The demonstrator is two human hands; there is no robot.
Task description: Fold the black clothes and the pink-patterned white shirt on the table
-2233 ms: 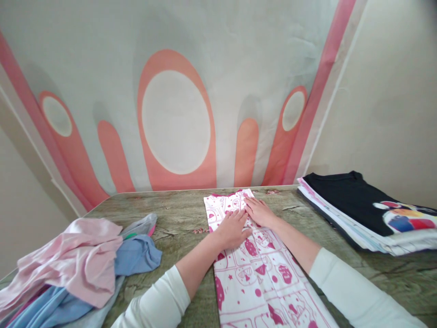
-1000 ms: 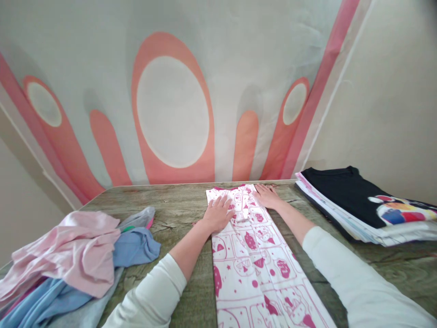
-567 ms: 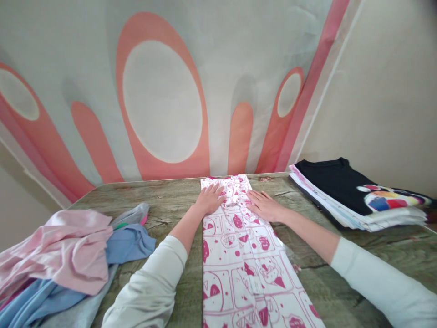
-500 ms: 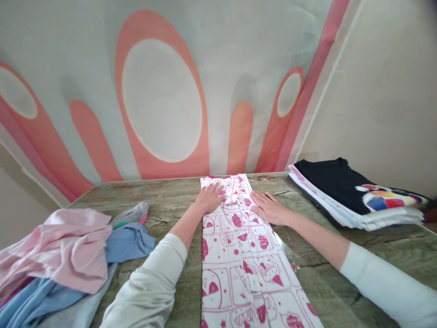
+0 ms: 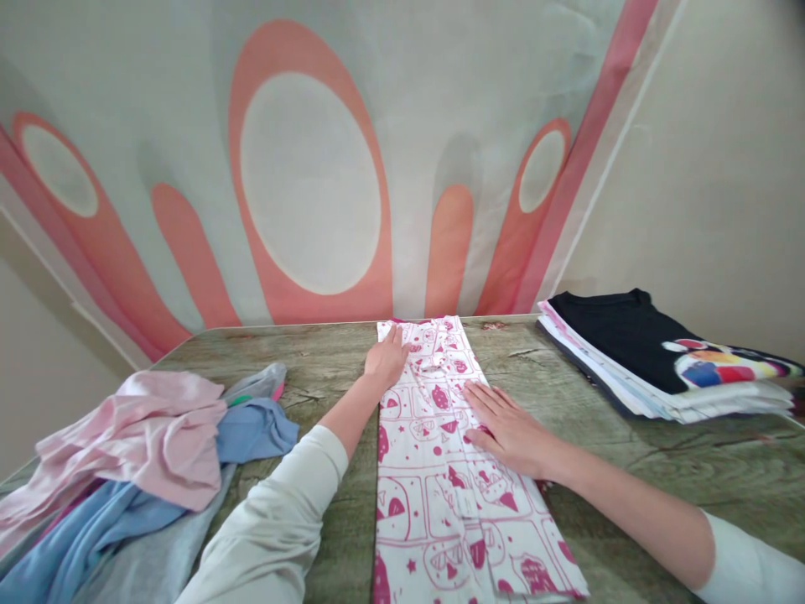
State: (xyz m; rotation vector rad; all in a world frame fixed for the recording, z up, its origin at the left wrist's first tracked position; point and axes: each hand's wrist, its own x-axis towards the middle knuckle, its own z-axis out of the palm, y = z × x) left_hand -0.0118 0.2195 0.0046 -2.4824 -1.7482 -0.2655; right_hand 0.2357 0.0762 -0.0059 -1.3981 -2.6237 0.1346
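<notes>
A white garment with a magenta cartoon print [image 5: 418, 495] lies before me, folded into a long narrow strip that runs from the table's far edge toward me. My left hand [image 5: 386, 359] rests on its far left part, fingers stretched forward and pressed to the cloth. Flat on the right side of the strip, about midway along, lies my right hand [image 5: 512, 432] with its fingers extended and the thumb apart. Neither hand grips the fabric. Small wrinkles show in the cloth between the hands.
At left is a loose heap of clothes, with a pink garment [image 5: 157, 428], a blue garment [image 5: 257, 432] and grey cloth. A neat folded stack topped by a black T-shirt [image 5: 629, 335] sits at right. Behind the wooden table [image 5: 327, 503] rises a patterned backdrop [image 5: 428, 109].
My right hand has slid nearer to me along the garment's right side. The left hand has shifted slightly, its fingers now pointing farther forward. The view has moved a little.
</notes>
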